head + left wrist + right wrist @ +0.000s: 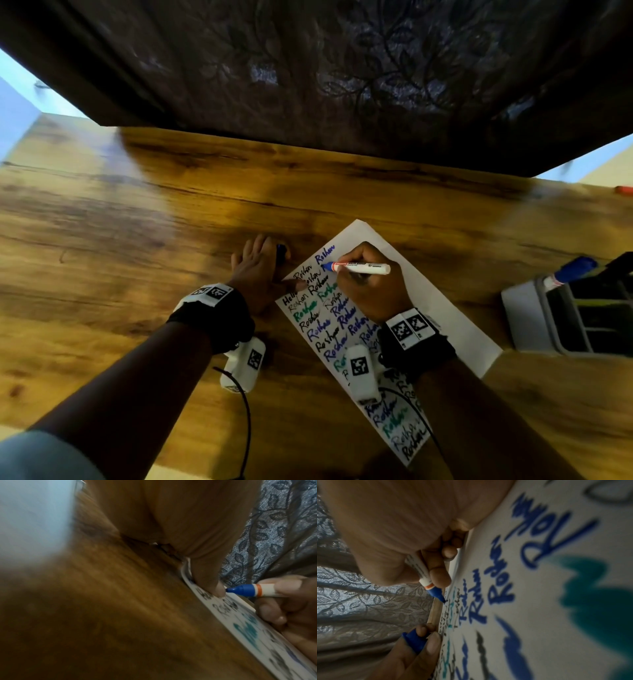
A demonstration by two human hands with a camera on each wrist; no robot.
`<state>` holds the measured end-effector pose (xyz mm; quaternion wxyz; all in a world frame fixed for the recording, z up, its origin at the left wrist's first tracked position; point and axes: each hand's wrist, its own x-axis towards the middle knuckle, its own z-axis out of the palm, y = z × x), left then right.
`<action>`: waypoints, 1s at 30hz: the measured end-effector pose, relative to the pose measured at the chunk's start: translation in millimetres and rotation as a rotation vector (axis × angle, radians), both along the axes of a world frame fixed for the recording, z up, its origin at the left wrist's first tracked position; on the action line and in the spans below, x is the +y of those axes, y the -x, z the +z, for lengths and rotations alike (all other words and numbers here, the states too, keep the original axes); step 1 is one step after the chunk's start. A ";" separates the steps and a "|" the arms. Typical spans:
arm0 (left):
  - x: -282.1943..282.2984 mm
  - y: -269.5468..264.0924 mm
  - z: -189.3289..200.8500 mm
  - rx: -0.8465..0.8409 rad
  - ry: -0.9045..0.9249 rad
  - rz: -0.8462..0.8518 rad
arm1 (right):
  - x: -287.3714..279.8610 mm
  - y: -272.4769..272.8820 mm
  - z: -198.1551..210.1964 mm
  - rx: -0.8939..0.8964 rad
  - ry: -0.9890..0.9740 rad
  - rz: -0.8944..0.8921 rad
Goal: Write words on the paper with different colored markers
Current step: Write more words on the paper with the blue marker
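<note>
Left of centre, the left hand (255,270) pinches the blue cap (281,253), thumb pressing the paper (428,291). Centre-right, the right hand (371,284) grasps the marker (359,268), tip at the sheet's upper part. A slipping thumb could let the sheet skid and smear.

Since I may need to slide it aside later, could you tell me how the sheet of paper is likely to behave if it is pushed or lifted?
The paper looks thin and flat, so probably light and floppy when lifted. On the glossy wooden table it would likely slide easily; the left hand presses its edge, perhaps for that reason.
</note>
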<state>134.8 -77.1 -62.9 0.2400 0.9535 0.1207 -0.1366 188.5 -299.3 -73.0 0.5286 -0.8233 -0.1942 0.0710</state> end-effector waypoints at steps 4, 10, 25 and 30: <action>-0.3 -0.5 0.1 -0.010 0.015 0.008 | 0.0 0.1 -2.1 0.019 -0.017 -0.032; -0.7 -0.3 0.0 -0.024 0.004 0.003 | -0.1 2.0 0.3 0.013 -0.012 -0.032; 0.0 0.4 -0.2 -0.060 -0.005 -0.015 | -0.1 0.6 0.2 -0.023 -0.032 -0.095; 0.0 0.3 0.1 -0.048 -0.005 -0.013 | -0.7 0.2 -0.9 -0.045 -0.015 -0.083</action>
